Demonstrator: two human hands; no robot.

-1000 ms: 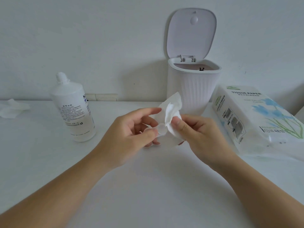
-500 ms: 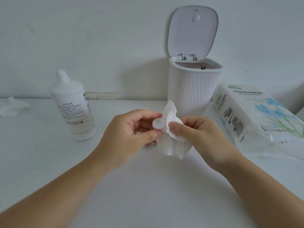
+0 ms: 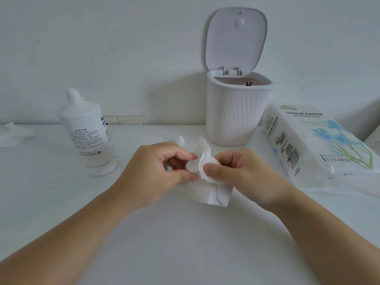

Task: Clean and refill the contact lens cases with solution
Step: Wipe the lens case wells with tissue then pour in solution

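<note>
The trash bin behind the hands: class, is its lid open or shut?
Open. The trash bin has its lid hinged upright against the wall, exposing the inside.

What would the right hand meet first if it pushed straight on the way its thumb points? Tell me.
The right hand points left, its thumb pressing the tissue. Going on, it would meet the small round cap pinched by the left hand, apparently already touching the tissue.

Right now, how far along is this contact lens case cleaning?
Still the wiping stage. The left hand pinches a small round white case piece while the right hand presses a tissue against it. A crumpled tissue at far left hints at earlier wiping. Refilling seems left: the solution bottle stands untouched. The bin is open for the tissue.
</note>
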